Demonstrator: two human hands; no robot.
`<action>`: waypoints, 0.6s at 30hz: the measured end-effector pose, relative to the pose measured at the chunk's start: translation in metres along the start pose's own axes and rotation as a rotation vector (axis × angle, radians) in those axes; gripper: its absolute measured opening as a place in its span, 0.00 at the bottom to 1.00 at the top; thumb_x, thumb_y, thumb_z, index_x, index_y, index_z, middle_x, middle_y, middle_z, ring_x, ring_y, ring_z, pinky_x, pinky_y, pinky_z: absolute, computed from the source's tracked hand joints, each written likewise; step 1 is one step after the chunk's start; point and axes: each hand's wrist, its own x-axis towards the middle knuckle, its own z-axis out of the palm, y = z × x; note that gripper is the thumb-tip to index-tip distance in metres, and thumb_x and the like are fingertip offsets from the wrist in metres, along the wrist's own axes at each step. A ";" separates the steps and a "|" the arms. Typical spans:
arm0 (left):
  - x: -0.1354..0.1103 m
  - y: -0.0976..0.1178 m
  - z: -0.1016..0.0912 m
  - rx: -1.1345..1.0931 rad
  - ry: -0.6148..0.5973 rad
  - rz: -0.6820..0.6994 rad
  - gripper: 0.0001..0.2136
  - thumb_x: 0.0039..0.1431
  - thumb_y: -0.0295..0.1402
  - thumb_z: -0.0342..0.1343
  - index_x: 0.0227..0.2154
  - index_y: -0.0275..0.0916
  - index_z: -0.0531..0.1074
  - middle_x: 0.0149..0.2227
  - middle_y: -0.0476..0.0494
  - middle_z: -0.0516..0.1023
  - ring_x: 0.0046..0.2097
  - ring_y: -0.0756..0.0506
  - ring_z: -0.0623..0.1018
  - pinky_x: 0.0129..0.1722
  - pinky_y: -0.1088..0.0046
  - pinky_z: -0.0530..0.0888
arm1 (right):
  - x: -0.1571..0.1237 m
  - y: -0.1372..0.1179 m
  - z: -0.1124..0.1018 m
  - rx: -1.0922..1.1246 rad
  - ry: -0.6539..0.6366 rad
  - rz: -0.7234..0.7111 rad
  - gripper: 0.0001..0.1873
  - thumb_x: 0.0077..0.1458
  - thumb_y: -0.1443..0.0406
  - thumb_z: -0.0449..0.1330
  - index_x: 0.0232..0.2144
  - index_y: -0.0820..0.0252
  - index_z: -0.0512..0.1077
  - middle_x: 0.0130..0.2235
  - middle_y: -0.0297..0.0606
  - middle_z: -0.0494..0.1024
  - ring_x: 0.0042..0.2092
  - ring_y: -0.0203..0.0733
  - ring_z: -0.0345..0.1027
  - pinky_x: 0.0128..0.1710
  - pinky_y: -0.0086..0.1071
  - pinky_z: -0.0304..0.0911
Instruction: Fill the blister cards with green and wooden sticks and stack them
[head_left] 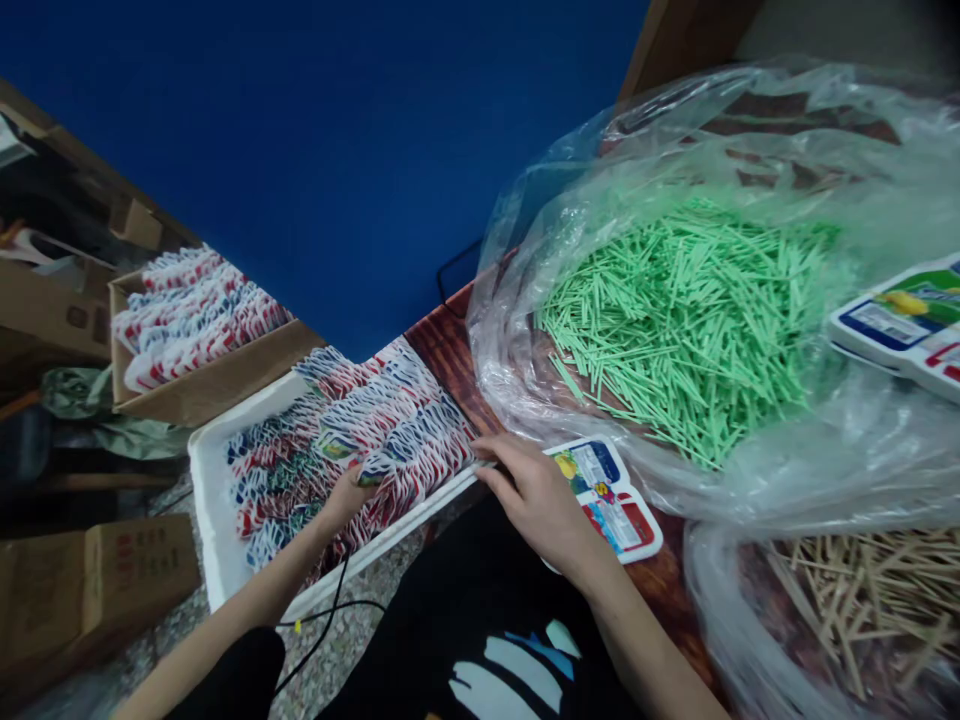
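Observation:
My left hand (349, 492) reaches into a white tray (206, 500) packed with rows of red, white and blue printed packets (397, 420); its fingers are closed on one packet near the tray's middle. My right hand (534, 492) lies at the tray's right edge, partly over a small printed packet (611, 490) on the wooden table (446, 350). Its fingers are stretched toward the tray, and I cannot make out anything held in them.
A clear plastic bag (525, 330) holds a heap of green sticks (690, 320). A second bag of tan sticks (862, 600) lies at lower right. Printed packets (911, 320) rest at right. A cardboard box (202, 385) of packets and another carton (97, 580) stand left.

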 end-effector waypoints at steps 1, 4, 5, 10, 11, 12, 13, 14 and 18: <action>-0.003 -0.001 0.002 0.027 0.053 0.005 0.08 0.34 0.31 0.61 0.23 0.41 0.72 0.26 0.46 0.77 0.36 0.38 0.76 0.38 0.66 0.71 | 0.000 -0.002 0.001 0.002 -0.015 -0.010 0.12 0.59 0.68 0.56 0.45 0.54 0.72 0.45 0.41 0.77 0.47 0.45 0.70 0.47 0.41 0.64; -0.014 -0.002 0.003 0.104 0.175 0.012 0.11 0.37 0.33 0.62 0.29 0.43 0.73 0.31 0.44 0.79 0.42 0.34 0.76 0.40 0.65 0.70 | -0.002 -0.004 0.000 -0.006 -0.052 -0.021 0.12 0.59 0.68 0.55 0.45 0.55 0.72 0.43 0.41 0.77 0.46 0.45 0.69 0.46 0.41 0.64; -0.019 -0.001 0.001 0.123 0.199 0.013 0.13 0.37 0.34 0.63 0.30 0.43 0.72 0.32 0.43 0.78 0.44 0.33 0.76 0.41 0.65 0.69 | -0.004 -0.004 -0.002 -0.012 -0.056 -0.015 0.11 0.59 0.68 0.55 0.45 0.55 0.72 0.43 0.41 0.77 0.46 0.46 0.69 0.46 0.41 0.64; -0.040 0.002 -0.011 -0.021 0.315 -0.103 0.22 0.33 0.30 0.66 0.37 0.43 0.71 0.40 0.41 0.78 0.51 0.33 0.73 0.44 0.64 0.70 | -0.013 0.004 -0.010 -0.020 -0.005 0.018 0.11 0.59 0.69 0.56 0.44 0.56 0.71 0.45 0.41 0.76 0.47 0.46 0.69 0.48 0.42 0.63; -0.043 0.001 -0.012 -0.115 0.349 -0.170 0.22 0.35 0.29 0.65 0.38 0.43 0.70 0.41 0.40 0.77 0.51 0.34 0.73 0.43 0.64 0.71 | -0.014 0.005 -0.010 -0.014 0.000 0.021 0.11 0.59 0.69 0.55 0.44 0.56 0.71 0.45 0.41 0.76 0.47 0.46 0.69 0.49 0.42 0.63; -0.044 0.001 -0.012 -0.204 0.376 -0.234 0.21 0.37 0.30 0.63 0.39 0.43 0.70 0.41 0.40 0.77 0.50 0.35 0.74 0.42 0.63 0.72 | -0.014 0.005 -0.009 -0.008 -0.002 0.024 0.11 0.59 0.69 0.55 0.45 0.56 0.71 0.45 0.41 0.76 0.47 0.46 0.68 0.48 0.42 0.63; -0.045 0.001 -0.010 -0.275 0.389 -0.283 0.18 0.40 0.31 0.61 0.39 0.42 0.70 0.41 0.39 0.77 0.48 0.36 0.75 0.40 0.63 0.73 | -0.015 0.005 -0.009 -0.004 -0.009 0.026 0.11 0.59 0.69 0.55 0.45 0.56 0.71 0.45 0.41 0.76 0.47 0.46 0.68 0.48 0.42 0.63; -0.044 0.002 -0.007 -0.316 0.386 -0.310 0.15 0.44 0.33 0.59 0.38 0.41 0.70 0.39 0.39 0.77 0.46 0.37 0.76 0.37 0.62 0.74 | -0.015 0.004 -0.008 0.001 -0.017 0.027 0.12 0.59 0.69 0.55 0.45 0.56 0.71 0.45 0.41 0.76 0.47 0.46 0.68 0.48 0.41 0.63; -0.026 0.014 0.021 -0.449 0.310 -0.301 0.14 0.52 0.43 0.53 0.38 0.41 0.72 0.36 0.41 0.78 0.39 0.40 0.78 0.35 0.61 0.76 | -0.015 0.002 -0.006 0.014 -0.042 0.022 0.11 0.59 0.69 0.55 0.45 0.57 0.71 0.43 0.40 0.76 0.45 0.45 0.69 0.46 0.40 0.63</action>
